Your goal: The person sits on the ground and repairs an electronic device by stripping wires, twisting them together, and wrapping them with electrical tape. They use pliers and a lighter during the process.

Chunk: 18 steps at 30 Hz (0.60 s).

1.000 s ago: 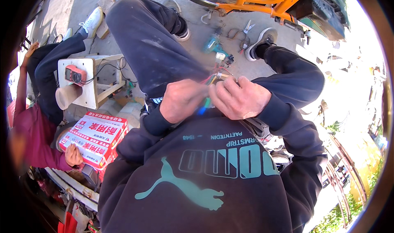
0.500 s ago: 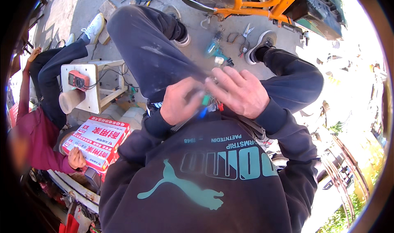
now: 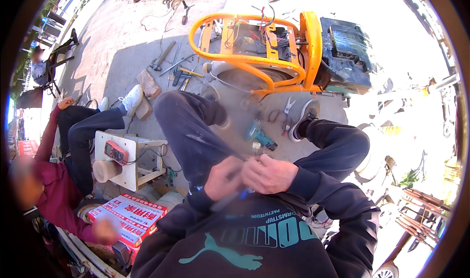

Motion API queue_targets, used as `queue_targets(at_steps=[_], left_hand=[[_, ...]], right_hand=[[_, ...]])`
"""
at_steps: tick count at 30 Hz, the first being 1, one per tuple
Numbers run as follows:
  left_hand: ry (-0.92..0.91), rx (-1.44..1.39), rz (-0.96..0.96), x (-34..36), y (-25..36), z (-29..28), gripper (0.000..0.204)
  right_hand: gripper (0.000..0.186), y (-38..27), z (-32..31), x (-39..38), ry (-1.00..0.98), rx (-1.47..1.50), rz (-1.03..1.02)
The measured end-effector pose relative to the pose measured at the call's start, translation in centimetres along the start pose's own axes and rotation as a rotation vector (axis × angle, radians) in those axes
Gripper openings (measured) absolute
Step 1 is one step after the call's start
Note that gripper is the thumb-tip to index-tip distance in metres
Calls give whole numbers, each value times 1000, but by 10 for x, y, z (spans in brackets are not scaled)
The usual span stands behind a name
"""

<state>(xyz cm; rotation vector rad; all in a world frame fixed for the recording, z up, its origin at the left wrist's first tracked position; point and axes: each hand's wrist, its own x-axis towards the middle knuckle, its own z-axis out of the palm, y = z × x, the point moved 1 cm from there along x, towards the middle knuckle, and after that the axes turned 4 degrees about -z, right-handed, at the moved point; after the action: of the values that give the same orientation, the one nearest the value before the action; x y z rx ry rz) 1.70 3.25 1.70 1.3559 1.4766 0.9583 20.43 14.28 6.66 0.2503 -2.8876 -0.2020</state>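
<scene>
My left hand (image 3: 224, 178) and my right hand (image 3: 270, 174) meet in front of my lap, both with fingers curled. The right fingers are pinched together around something small that I cannot make out. Motion smears the left fingers, which close in beside the right hand. A small blue piece (image 3: 244, 194) shows just below the hands; whatever else lies between them is hidden. On the ground beyond my hands lies a teal power drill (image 3: 263, 137), with a small white block (image 3: 256, 145) near it.
An orange vehicle frame (image 3: 311, 52) stands ahead. Scissors (image 3: 289, 105), a hammer (image 3: 162, 55) and bricks (image 3: 148, 84) lie on the ground. To the left, a red multimeter (image 3: 116, 152) rests on a white stool (image 3: 128, 172). A seated person (image 3: 61, 194) touches a red-and-white box (image 3: 128, 218).
The view has tilted up, showing more of the orange frame and ground. My hands have drawn closer together, and the green and red pieces seen between them before are now hidden.
</scene>
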Motion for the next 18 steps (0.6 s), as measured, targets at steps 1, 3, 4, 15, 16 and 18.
queue_targets(at_steps=[1,3,4,15,16,18], left_hand=[[-9,-31,3,1,1,0,23],[-48,-69,-42,0,2,-1,24],[-78,-74,-91,-2,2,-2,24],[-37,-44,-34,-3,7,1,16],[-39,-33,-30,-3,7,2,16],[-39,-3,13,-3,6,2,16]], right_hand=[[27,-1,0,0,-1,17,6],[27,-1,0,-2,-11,35,19],[27,0,-1,-3,-20,37,26],[17,-21,12,-12,29,859,668],[18,-20,9,-12,-22,1348,941],[22,-22,11,-13,-63,1933,1197]])
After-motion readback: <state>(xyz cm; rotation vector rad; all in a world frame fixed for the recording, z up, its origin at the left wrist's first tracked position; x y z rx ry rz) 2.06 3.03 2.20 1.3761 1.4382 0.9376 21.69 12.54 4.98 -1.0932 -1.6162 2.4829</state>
